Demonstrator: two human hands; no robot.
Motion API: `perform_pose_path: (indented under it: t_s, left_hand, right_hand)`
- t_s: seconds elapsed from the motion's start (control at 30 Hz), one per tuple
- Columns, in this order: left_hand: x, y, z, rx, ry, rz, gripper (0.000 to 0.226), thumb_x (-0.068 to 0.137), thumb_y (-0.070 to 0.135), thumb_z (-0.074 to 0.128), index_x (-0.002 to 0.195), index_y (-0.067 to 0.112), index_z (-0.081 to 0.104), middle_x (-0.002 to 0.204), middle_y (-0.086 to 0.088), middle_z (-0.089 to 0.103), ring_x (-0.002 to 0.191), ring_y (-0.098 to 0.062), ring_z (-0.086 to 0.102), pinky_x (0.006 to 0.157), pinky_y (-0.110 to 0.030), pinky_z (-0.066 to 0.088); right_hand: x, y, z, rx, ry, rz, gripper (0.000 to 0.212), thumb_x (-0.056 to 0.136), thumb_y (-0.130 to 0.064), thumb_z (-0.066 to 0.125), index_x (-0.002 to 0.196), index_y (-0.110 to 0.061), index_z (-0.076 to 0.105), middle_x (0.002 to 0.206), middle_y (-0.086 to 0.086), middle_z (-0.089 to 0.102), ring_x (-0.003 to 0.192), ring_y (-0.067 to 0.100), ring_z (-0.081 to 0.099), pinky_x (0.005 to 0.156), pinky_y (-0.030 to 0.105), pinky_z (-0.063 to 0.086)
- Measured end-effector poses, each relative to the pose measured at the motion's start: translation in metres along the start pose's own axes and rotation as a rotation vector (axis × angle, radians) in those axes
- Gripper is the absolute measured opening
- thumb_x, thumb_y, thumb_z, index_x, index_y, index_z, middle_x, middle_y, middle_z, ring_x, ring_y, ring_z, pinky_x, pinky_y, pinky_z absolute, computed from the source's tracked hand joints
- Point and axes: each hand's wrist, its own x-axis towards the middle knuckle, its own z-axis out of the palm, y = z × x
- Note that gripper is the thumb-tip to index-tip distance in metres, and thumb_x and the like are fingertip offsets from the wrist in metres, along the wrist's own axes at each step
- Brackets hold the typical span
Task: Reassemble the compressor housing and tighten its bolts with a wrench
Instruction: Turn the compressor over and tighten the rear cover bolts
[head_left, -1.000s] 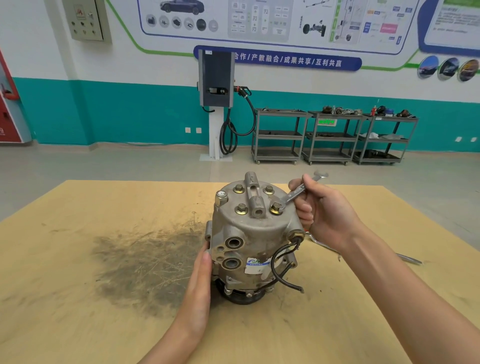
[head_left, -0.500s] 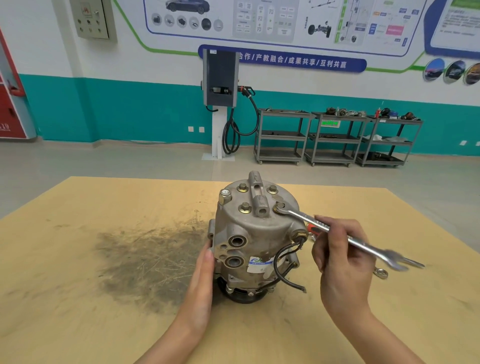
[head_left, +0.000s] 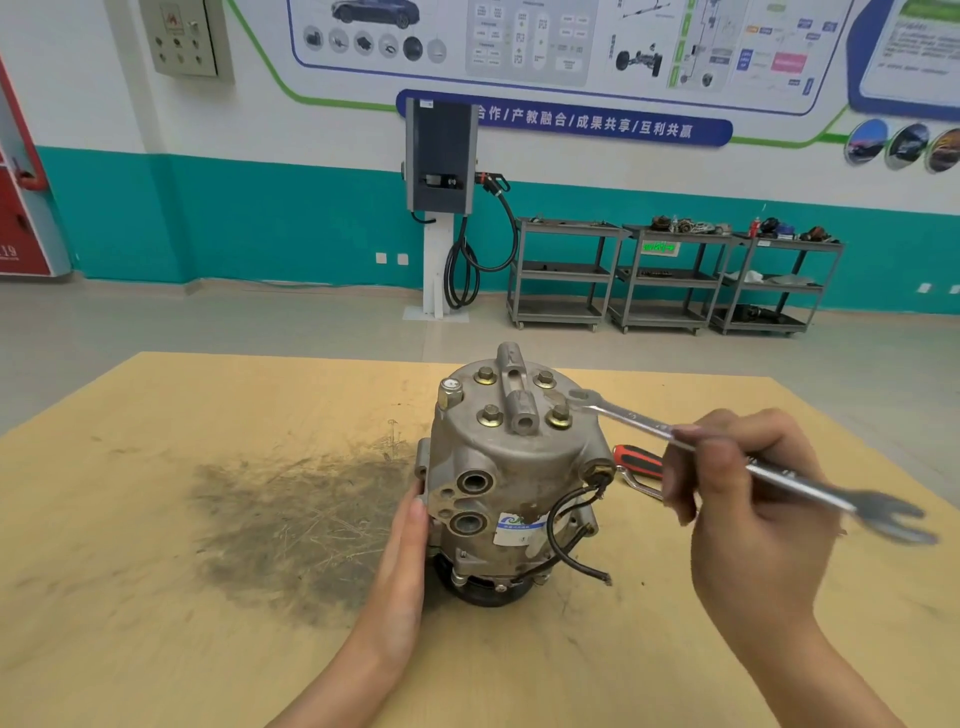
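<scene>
Now the left hand (head_left: 400, 561) lies flat against the heavy, rigid compressor housing (head_left: 511, 478) while the right hand (head_left: 748, 499) pinches the slim steel wrench (head_left: 727, 462) mid-shank, its ring end just off the nearest bolt (head_left: 560, 417).

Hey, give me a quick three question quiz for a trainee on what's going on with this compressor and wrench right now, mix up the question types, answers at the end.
1. True or false: the left hand grips the wrench.
2. Multiple choice: where is the wrench's ring end?
A. Lying flat on the table
B. Hanging off the black cable
C. Beside the near right bolt on the compressor
3. Fill in: behind the right hand, a tool with a red and black ______ lies on the table.

Key:
1. False; it rests flat against the compressor's side, and the right hand holds the wrench.
2. C
3. handle
</scene>
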Motion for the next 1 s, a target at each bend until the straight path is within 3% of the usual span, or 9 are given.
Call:
perform_pose_path:
  t_s: [0.1, 0.33, 0.7, 0.8, 1.0]
  left_hand:
    - [-0.001, 0.002, 0.001, 0.012, -0.004, 0.006, 0.098, 0.066, 0.094, 0.053, 0.148, 0.041, 0.042, 0.153, 0.023, 0.044, 0.146, 0.003, 0.030, 0.127, -0.043, 0.015]
    - [-0.002, 0.005, 0.003, 0.011, -0.013, -0.005, 0.099, 0.066, 0.093, 0.051, 0.149, 0.041, 0.041, 0.152, 0.024, 0.045, 0.145, 0.004, 0.032, 0.127, -0.042, 0.018]
    - [-0.002, 0.007, 0.003, 0.008, 0.010, -0.006, 0.113, 0.061, 0.096, 0.053, 0.154, 0.034, 0.036, 0.157, 0.021, 0.040, 0.147, 0.002, 0.028, 0.127, -0.042, 0.015]
    - [-0.001, 0.006, 0.003, 0.023, 0.009, -0.008, 0.110, 0.064, 0.095, 0.051, 0.154, 0.034, 0.035, 0.157, 0.021, 0.039, 0.148, 0.002, 0.027, 0.127, -0.042, 0.015]
    - [-0.003, 0.008, 0.005, 0.017, 0.008, 0.007, 0.102, 0.066, 0.092, 0.051, 0.151, 0.037, 0.038, 0.155, 0.022, 0.042, 0.146, 0.004, 0.029, 0.127, -0.041, 0.015]
  right_hand:
    - [0.015, 0.003, -0.005, 0.109, 0.033, 0.163, 0.027, 0.098, -0.043, 0.049, 0.080, -0.024, 0.059, 0.054, -0.001, 0.053, 0.047, 0.019, 0.043, 0.044, 0.018, 0.033]
    - [0.046, 0.033, -0.008, 0.299, -0.048, 0.628, 0.034, 0.099, -0.034, 0.033, 0.084, -0.009, 0.052, 0.050, 0.005, 0.046, 0.044, 0.016, 0.038, 0.040, 0.022, 0.029]
    - [0.067, 0.056, 0.006, 0.399, -0.116, 0.837, 0.047, 0.104, -0.033, 0.029, 0.068, -0.014, 0.053, 0.045, 0.003, 0.038, 0.041, 0.013, 0.031, 0.042, 0.024, 0.022]
    - [0.057, 0.059, 0.008, 0.402, -0.036, 0.739, 0.045, 0.103, -0.033, 0.032, 0.068, -0.015, 0.053, 0.045, 0.002, 0.038, 0.040, 0.013, 0.032, 0.040, 0.023, 0.024]
    - [0.012, 0.046, 0.009, 0.102, 0.153, 0.160, 0.028, 0.097, -0.039, 0.047, 0.073, -0.031, 0.057, 0.052, -0.008, 0.046, 0.043, 0.011, 0.039, 0.044, 0.021, 0.031]
